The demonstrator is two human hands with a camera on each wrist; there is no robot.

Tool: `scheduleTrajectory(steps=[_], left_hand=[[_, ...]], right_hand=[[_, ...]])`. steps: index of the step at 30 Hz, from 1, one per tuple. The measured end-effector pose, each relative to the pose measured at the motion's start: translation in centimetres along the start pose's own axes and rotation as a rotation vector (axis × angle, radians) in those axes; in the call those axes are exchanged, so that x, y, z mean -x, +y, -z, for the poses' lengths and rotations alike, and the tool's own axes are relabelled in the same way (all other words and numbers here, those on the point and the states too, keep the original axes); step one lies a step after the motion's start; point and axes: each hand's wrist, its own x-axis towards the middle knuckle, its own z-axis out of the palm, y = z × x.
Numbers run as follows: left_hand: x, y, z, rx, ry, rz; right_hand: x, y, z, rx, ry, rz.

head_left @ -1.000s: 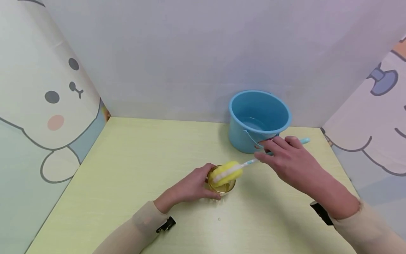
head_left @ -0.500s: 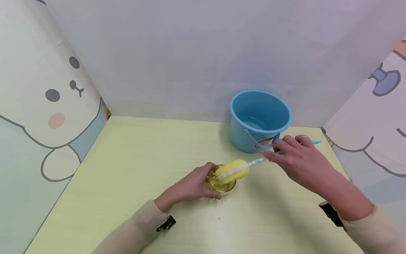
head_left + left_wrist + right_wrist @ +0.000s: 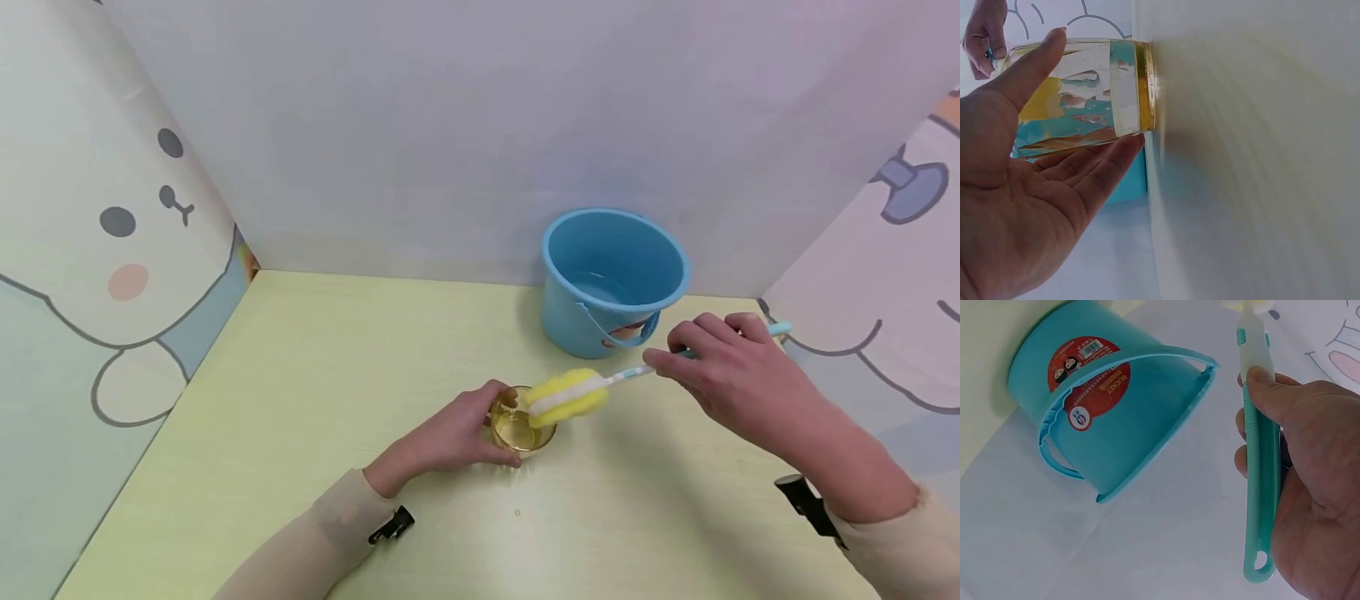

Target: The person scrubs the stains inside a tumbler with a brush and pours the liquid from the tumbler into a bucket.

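Note:
My left hand (image 3: 457,433) holds an amber-tinted drinking glass (image 3: 519,432) upright on the table, thumb on one side and fingers on the other. The left wrist view shows the faceted glass (image 3: 1091,94) with its base at the tabletop. My right hand (image 3: 738,371) grips the turquoise handle (image 3: 1257,462) of a sponge cup brush. Its yellow and white sponge head (image 3: 567,397) is over the right part of the glass's mouth, its tip overlapping the rim. Whether the tip touches the glass I cannot tell.
A blue bucket (image 3: 570,321) with a carrying handle and red label (image 3: 1088,381) stands at the back right, close behind my right hand. The pale yellow table (image 3: 337,358) meets a whitish back wall (image 3: 390,150), with cartoon-printed panels (image 3: 142,250) at both sides.
My right hand has drawn the brush to the right and slightly upward, so the sponge head has come largely out from over the glass. My left hand keeps the glass in place.

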Motion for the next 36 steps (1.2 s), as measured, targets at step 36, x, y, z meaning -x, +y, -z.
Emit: scheduleTrajectory(steps=[36], left_hand=[[0.1, 0.0, -0.1, -0.003, 0.011, 0.009]], right_hand=[[3.3, 0.6, -0.3, -0.105, 0.079, -0.156]])
